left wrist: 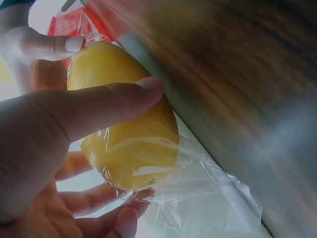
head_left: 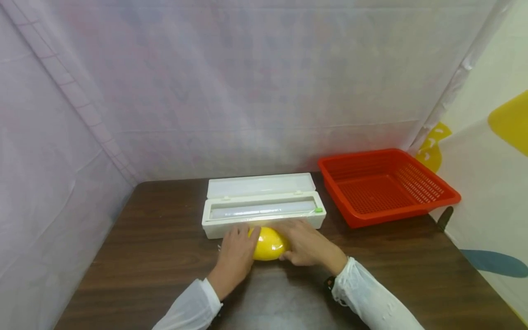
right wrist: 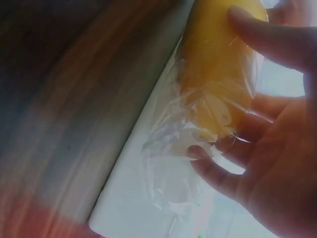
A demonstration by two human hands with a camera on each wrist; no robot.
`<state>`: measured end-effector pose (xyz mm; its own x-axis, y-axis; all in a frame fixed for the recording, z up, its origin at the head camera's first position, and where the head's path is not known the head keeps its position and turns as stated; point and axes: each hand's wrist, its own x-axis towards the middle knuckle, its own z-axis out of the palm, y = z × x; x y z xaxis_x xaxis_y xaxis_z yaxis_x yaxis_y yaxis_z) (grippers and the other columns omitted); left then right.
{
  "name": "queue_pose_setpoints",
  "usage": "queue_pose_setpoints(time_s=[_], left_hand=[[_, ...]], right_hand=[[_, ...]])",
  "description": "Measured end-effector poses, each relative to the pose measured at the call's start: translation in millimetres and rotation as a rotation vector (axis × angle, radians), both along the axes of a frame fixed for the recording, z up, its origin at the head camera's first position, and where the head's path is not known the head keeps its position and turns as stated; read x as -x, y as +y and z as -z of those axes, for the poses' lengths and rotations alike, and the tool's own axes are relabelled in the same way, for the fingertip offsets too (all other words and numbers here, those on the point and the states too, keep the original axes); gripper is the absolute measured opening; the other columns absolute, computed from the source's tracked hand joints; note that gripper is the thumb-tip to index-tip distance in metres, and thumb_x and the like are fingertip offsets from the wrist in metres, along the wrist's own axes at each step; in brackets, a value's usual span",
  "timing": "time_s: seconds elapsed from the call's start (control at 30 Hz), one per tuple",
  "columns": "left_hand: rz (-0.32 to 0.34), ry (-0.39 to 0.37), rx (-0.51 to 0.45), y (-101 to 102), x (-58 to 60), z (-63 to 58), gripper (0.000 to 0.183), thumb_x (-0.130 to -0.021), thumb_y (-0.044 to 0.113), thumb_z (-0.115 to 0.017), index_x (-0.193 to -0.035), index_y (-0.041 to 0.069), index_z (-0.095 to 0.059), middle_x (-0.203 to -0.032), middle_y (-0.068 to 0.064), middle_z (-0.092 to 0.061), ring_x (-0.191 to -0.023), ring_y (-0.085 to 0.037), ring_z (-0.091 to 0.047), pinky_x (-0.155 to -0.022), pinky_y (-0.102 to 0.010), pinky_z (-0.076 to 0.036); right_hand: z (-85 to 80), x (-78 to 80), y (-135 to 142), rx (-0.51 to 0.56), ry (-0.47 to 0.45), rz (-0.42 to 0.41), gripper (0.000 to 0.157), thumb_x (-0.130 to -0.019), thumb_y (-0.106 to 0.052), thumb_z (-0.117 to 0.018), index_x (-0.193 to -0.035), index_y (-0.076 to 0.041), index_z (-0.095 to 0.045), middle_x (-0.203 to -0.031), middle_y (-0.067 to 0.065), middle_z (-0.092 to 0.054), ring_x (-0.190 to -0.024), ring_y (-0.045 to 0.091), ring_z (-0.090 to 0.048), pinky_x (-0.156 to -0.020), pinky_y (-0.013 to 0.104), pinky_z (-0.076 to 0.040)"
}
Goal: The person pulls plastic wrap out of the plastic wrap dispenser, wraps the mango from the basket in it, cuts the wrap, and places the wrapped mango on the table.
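A smooth yellow oval fruit is wrapped in clear cling film, just in front of a white cling film dispenser. My left hand holds its left end, the thumb lying across the yellow side in the left wrist view. From the right, my right hand grips the other end, thumb on the near side and fingers behind. Loose film sticks out past the fruit's left end, and more crumpled film hangs from the right end. Parts of both ends are hidden by fingers.
The dispenser's lid stands open at the back, showing a film roll inside and a green slider at the right. A red plastic basket sits at the back right of the brown table. Whitish cloth hangs behind.
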<state>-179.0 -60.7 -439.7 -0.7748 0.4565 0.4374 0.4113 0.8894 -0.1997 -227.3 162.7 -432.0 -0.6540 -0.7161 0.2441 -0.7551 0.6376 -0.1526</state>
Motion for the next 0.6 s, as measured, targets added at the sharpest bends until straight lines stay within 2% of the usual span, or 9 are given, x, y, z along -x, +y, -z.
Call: queue_pose_setpoints(time_s=[0.17,0.37,0.6], left_hand=[[0.013,-0.013,-0.011,-1.9,-0.8,-1.5,0.070,-0.064,0.025,-0.092,-0.124,0.010,-0.060,-0.101,-0.014,-0.063,-0.084,-0.030,-0.060,-0.068,-0.039,-0.050],[0.041,-0.089,-0.023,-6.1,0.1,-6.2,0.076,-0.061,0.031,-0.094,-0.125,0.010,-0.059,-0.103,-0.013,-0.063,-0.087,-0.030,-0.060,-0.071,-0.040,-0.052],[0.060,-0.159,-0.059,-9.6,1.9,-8.4,0.079,-0.062,0.032,-0.095,-0.128,0.009,-0.058,-0.108,-0.015,-0.064,-0.095,-0.032,-0.061,-0.079,-0.043,-0.055]], right_hand=[[-3.4,-0.5,-0.2,0.041,-0.022,0.003,0.076,-0.066,-0.035,-0.091,-0.133,-0.017,-0.059,-0.120,-0.004,-0.069,-0.107,0.016,-0.065,-0.096,0.040,-0.052],[-8.8,-7.5,-0.3,-0.046,0.028,0.059,0.077,-0.068,-0.046,-0.089,-0.133,-0.018,-0.060,-0.127,0.000,-0.067,-0.114,0.017,-0.063,-0.097,0.047,-0.042],[-16.1,-14.8,-1.0,-0.069,0.081,0.098,0.086,-0.061,-0.060,-0.090,-0.130,-0.015,-0.065,-0.127,0.004,-0.067,-0.116,0.025,-0.061,-0.103,0.052,-0.041]])
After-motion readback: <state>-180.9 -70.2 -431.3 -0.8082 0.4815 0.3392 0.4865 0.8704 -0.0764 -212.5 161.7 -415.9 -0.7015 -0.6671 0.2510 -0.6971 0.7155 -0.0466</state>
